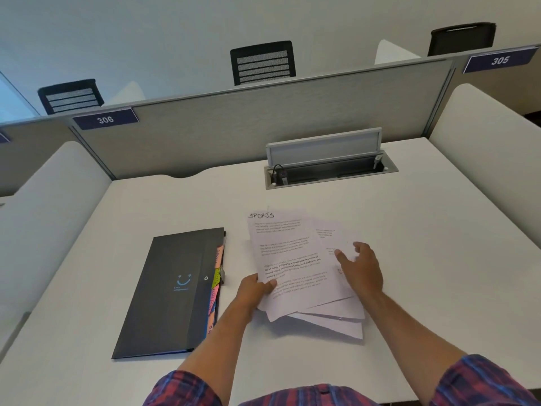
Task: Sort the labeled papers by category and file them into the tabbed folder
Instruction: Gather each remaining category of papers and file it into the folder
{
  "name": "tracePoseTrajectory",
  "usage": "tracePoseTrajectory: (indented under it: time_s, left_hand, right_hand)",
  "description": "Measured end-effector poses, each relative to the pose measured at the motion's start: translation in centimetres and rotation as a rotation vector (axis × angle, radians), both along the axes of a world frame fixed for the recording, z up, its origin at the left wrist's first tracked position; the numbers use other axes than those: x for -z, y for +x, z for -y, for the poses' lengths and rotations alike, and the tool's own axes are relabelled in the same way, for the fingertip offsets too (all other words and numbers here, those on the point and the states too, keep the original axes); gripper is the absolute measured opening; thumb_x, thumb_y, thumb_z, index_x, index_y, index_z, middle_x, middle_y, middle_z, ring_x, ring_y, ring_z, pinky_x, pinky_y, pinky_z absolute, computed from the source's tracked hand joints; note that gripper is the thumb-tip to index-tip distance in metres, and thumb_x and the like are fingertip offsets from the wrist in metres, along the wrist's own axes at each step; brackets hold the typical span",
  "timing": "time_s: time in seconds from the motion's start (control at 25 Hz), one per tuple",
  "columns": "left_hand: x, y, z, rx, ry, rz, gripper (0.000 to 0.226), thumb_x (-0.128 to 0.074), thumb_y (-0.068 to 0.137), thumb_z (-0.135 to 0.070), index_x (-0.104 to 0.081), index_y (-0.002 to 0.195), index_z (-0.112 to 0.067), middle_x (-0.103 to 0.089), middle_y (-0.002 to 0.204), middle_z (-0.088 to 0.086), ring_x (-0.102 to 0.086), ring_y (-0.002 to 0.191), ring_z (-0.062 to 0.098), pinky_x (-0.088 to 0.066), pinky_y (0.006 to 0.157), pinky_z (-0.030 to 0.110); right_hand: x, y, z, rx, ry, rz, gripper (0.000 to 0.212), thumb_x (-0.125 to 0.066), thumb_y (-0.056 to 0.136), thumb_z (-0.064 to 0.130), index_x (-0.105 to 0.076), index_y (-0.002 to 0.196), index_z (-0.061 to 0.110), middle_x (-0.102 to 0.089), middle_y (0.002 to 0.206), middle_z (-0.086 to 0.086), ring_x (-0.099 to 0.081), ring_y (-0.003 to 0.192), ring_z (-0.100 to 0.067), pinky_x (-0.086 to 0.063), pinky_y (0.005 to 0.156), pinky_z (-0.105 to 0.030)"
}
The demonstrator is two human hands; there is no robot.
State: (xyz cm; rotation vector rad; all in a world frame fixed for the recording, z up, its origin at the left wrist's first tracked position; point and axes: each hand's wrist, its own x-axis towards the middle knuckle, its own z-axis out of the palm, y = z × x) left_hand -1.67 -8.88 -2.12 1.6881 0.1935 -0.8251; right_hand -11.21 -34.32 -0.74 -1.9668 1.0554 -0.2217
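A loose stack of printed white papers [295,253] lies fanned on the white desk [424,230]; the top sheet is hand-labeled "SPORTS". My left hand [254,290] pinches the lower left edge of the top sheets, thumb on top. My right hand [360,266] rests on the right side of the stack with fingers relaxed and spread. To the left lies a dark grey tabbed folder [169,291], closed, with a smiley logo and colored tabs sticking out along its right edge.
An open cable tray with a raised lid [328,162] is set into the desk behind the papers. Grey partition panels [234,133] wall the back, white dividers flank both sides. Black chairs stand beyond the partition.
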Motion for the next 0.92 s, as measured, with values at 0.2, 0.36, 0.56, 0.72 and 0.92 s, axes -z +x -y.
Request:
tracePoseTrajectory:
  time_s: [0.2, 0.36, 0.56, 0.72, 0.92]
  left_hand:
    - [-1.6, 1.2, -0.3, -0.014, -0.220, 0.046, 0.033, -0.073, 0.089, -0.015, -0.064, 0.121, -0.019, -0.076, 0.114, 0.002, -0.073, 0.102, 0.027, -0.059, 0.088, 0.048]
    - [-2.1, 1.6, -0.8, -0.009, -0.364, 0.031, 0.051, -0.080, 0.079, -0.018, -0.062, 0.126, -0.015, -0.072, 0.122, 0.008, -0.071, 0.108, 0.029, -0.059, 0.084, 0.042]
    - [-2.5, 1.6, -1.1, -0.030, -0.413, -0.046, 0.047, -0.079, 0.080, -0.008, -0.062, 0.123, -0.015, -0.072, 0.120, 0.010, -0.072, 0.104, 0.030, -0.059, 0.083, 0.045]
    - [-2.9, 1.7, -1.2, 0.038, -0.332, -0.062, 0.041, -0.074, 0.083, 0.000, -0.063, 0.121, -0.012, -0.074, 0.116, 0.010, -0.074, 0.099, 0.027, -0.060, 0.076, 0.036]
    - [-2.0, 1.1, -2.1, 0.278, -0.089, -0.031, 0.045, -0.076, 0.084, -0.002, -0.064, 0.126, -0.009, -0.072, 0.123, 0.007, -0.070, 0.109, 0.026, -0.057, 0.093, 0.038]
  right_hand:
    - [-2.1, 3.0, 2.3, -0.066, 0.387, 0.044, 0.070, -0.064, 0.086, 0.064, -0.054, 0.137, 0.017, -0.059, 0.141, -0.001, -0.063, 0.119, -0.022, -0.055, 0.091, -0.039]
    - [-2.2, 3.5, 2.7, -0.152, 0.460, 0.164, 0.068, -0.072, 0.078, 0.064, -0.062, 0.127, 0.019, -0.073, 0.113, 0.008, -0.072, 0.097, -0.014, -0.060, 0.083, -0.037]
    - [-1.3, 2.8, 2.9, -0.282, 0.811, 0.196, 0.073, -0.074, 0.075, 0.067, -0.065, 0.129, 0.018, -0.074, 0.118, -0.006, -0.071, 0.107, -0.031, -0.051, 0.101, -0.055]
    - [-0.9, 2.2, 2.2, -0.245, 0.823, 0.285, 0.067, -0.083, 0.069, 0.061, -0.071, 0.122, 0.021, -0.075, 0.113, -0.006, -0.072, 0.104, -0.030, -0.056, 0.093, -0.050]
    - [0.3, 1.8, 1.4, -0.252, 0.667, 0.233, 0.037, -0.082, 0.081, 0.038, -0.075, 0.110, 0.016, -0.078, 0.102, -0.005, -0.076, 0.089, -0.025, -0.061, 0.075, -0.039]
